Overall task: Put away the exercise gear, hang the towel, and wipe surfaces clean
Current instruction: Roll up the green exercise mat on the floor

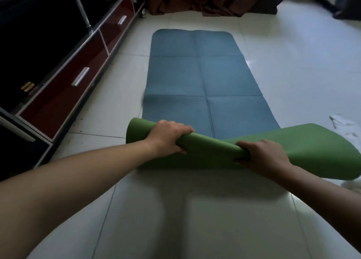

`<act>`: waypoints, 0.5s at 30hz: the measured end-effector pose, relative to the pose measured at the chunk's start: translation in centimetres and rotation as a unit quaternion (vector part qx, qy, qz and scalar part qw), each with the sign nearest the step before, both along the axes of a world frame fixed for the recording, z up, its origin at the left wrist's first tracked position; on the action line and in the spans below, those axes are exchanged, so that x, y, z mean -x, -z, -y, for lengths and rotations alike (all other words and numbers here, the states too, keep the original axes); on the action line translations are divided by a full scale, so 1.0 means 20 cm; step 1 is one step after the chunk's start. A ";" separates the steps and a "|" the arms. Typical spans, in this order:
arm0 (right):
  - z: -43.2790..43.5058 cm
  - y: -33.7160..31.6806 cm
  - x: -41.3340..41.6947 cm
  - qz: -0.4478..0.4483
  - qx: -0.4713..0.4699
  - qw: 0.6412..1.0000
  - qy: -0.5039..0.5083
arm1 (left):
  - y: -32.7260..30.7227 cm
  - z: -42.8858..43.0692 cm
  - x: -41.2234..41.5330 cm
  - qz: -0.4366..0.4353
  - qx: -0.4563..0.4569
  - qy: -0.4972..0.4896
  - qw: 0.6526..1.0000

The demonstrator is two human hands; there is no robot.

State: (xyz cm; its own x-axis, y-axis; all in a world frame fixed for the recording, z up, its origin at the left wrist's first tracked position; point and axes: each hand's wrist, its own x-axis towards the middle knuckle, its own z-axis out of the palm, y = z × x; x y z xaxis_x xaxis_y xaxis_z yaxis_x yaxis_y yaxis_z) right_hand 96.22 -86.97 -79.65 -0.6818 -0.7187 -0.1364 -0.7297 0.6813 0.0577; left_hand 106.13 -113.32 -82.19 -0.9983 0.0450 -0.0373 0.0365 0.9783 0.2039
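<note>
While both of your hands are wrapped round it, the exercise mat [201,73] lies lengthwise on the pale tiled floor [293,67], its blue face running from the upper middle of the frame down to the centre. The near end is turned over into a green roll [211,147] that crosses the middle of the frame from left to right.

Your left hand [168,138] grasps the roll left of centre, fingers curled over the top and thumb tucked on the near side. Your right hand [262,156] clasps it just right of centre, fingers bent round the roll. To the right of that hand the green side fans out loose and wide toward the right edge instead of lying tight.

A crumpled white cloth [343,126] sits on the floor at the right edge, just above the flared green part; you cannot tell what it is. A low cabinet [64,94] with dark red drawers lines the left side, and a brown curtain [205,1] hangs along the top.
</note>
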 end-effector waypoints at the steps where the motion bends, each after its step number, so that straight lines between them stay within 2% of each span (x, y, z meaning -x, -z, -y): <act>1: -0.07 -0.01 -0.02 0.005 -0.003 1.000 0.011 | 0.00 -0.06 0.02 0.003 -0.007 0.012 1.000; 8: -0.54 -0.11 -0.19 0.051 -0.047 0.994 0.082 | 0.03 -0.48 0.06 0.048 -0.059 0.110 0.991; 12: -0.63 -0.16 -0.21 0.085 -0.086 0.988 0.100 | 0.04 -0.57 0.08 0.078 -0.076 0.135 0.985; 15: -0.61 -0.16 -0.14 0.101 -0.076 0.986 0.106 | 0.03 -0.54 0.10 0.080 -0.070 0.129 0.986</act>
